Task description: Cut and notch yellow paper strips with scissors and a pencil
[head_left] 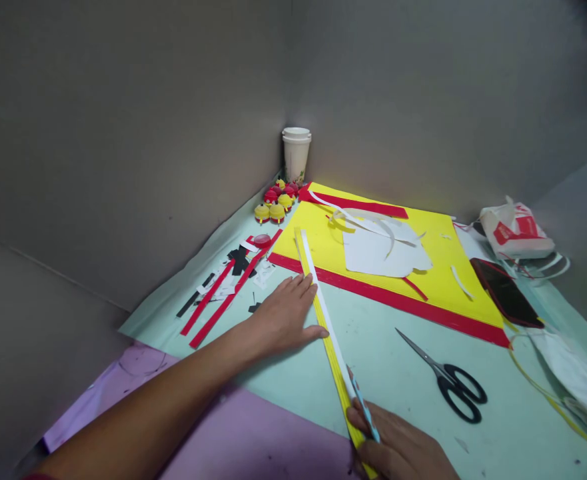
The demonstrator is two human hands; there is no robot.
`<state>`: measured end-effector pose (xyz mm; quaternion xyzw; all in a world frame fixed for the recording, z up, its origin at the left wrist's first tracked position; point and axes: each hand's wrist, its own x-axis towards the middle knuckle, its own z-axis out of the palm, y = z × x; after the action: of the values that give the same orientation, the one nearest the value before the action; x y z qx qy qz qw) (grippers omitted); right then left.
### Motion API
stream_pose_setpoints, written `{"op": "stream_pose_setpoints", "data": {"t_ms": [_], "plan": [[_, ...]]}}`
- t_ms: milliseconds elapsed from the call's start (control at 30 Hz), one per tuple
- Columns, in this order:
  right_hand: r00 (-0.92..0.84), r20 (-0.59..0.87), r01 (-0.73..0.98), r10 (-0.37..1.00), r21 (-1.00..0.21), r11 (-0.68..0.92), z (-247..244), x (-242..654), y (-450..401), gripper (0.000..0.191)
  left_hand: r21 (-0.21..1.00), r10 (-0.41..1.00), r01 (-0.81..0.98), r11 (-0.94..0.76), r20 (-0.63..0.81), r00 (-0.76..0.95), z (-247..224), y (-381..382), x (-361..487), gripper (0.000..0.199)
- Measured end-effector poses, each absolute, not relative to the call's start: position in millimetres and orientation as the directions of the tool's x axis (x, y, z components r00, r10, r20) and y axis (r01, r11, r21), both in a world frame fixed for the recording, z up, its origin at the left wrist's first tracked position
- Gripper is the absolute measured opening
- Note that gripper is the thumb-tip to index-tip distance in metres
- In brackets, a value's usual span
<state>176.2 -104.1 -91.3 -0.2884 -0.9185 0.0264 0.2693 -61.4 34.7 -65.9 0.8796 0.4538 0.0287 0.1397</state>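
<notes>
My left hand (284,316) lies flat on the pale green table cover, its fingertips pressing on a long yellow ruler (327,337) with a white paper strip (323,303) along it. At the near end of the ruler, my right hand (398,448) grips a small blue-handled cutter (364,407) whose tip rests against the strip. The ruler runs diagonally from the big yellow sheet (433,267) toward me.
Black scissors (448,380) lie right of the ruler. White paper cut-outs (380,247) sit on the red-edged yellow sheet. Red and black strips (220,293), small red-yellow balls (276,202), a paper cup (296,155), a phone (506,292) and a bag (516,232) surround it. Grey walls enclose the corner.
</notes>
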Motion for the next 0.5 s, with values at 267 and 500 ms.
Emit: {"op": "stream_pose_setpoints", "data": {"t_ms": [267, 500], "plan": [[-0.730, 0.413, 0.497, 0.544, -0.224, 0.838, -105.3, 184.9, -105.4, 0.009, 0.283, 0.801, 0.778, -0.561, -0.050, 0.596, -68.3, 33.8, -61.5, 0.083], [-0.721, 0.428, 0.509, 0.545, -0.208, 0.836, -117.7, 186.5, -109.2, 0.008, 0.283, 0.795, 0.770, -0.572, -0.043, 0.606, -69.3, 33.9, -61.5, 0.083]]}}
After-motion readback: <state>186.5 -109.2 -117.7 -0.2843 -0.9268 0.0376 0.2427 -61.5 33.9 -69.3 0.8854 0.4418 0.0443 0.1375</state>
